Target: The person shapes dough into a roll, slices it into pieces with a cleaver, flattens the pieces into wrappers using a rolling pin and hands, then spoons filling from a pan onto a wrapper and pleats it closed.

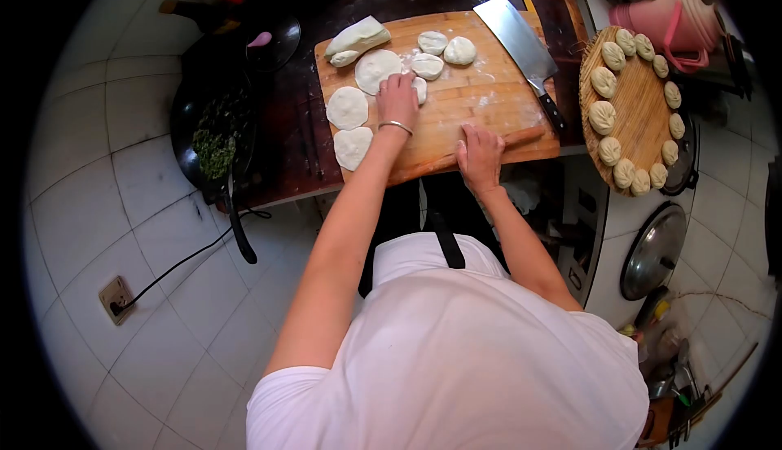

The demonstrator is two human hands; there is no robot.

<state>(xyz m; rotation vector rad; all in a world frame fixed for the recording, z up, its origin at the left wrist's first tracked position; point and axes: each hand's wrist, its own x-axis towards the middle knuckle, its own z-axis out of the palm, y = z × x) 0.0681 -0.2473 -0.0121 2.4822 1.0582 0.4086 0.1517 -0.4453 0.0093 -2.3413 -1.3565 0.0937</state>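
Observation:
My left hand (pixel 398 101), with a bracelet at the wrist, reaches over the wooden cutting board (pixel 481 108). Its fingers close at the edge of a small dough piece (pixel 419 90), partly hidden by them. My right hand (pixel 481 157) is wrapped on a thin wooden rolling pin (pixel 523 136) lying along the board's near edge. Flat round dough wrappers (pixel 347 108) line the board's left side, one just beyond my left fingers. A thick dough log (pixel 358 39) lies at the back left. Flattened dough pieces (pixel 460 51) sit farther back, dusted with flour.
A cleaver (pixel 517 43) lies along the board's right side, handle toward me. To the right, a round woven tray (pixel 639 116) carries pleated buns around its rim. A pink container (pixel 672 22) stands behind it. At left is a wok (pixel 183 128) with chopped greens.

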